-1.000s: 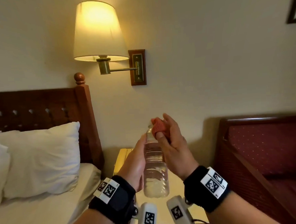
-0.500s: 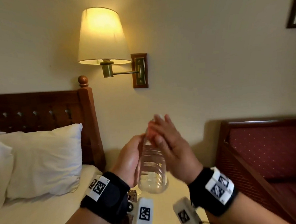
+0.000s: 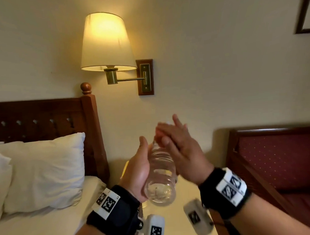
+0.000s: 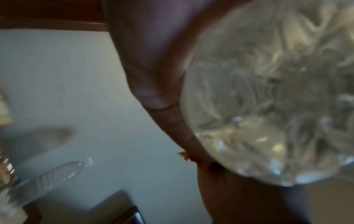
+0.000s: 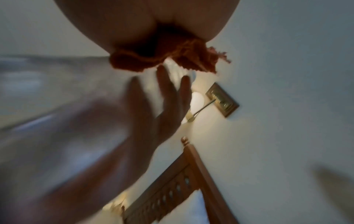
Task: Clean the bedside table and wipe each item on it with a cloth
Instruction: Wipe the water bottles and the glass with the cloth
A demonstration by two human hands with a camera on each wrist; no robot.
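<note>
Both our hands had come up higher than a second earlier, and the bottle (image 3: 160, 172) now leaned, its base toward us and its neck toward the wall, where before it stood nearly upright. Our left hand (image 3: 139, 170) gripped the bottle's body, thumb up one side and fingers (image 5: 162, 94) round the far side. Our right hand (image 3: 181, 152) pressed the orange cloth (image 5: 172, 59) onto the cap end, the cloth bunched under the palm with the fingers (image 3: 176, 123) mostly straight; in the head view the cloth was hidden, though earlier it showed red at the cap. The bottle was clear plastic; what it held we could not tell. Below lay the pale desk (image 3: 188, 191), with a second bottle (image 4: 53, 174) standing on it. Left stood the bed's headboard (image 3: 43, 119) and a pillow (image 3: 43, 170), above glowed the wall lamp (image 3: 105, 42), right a red seat (image 3: 282, 157).
</note>
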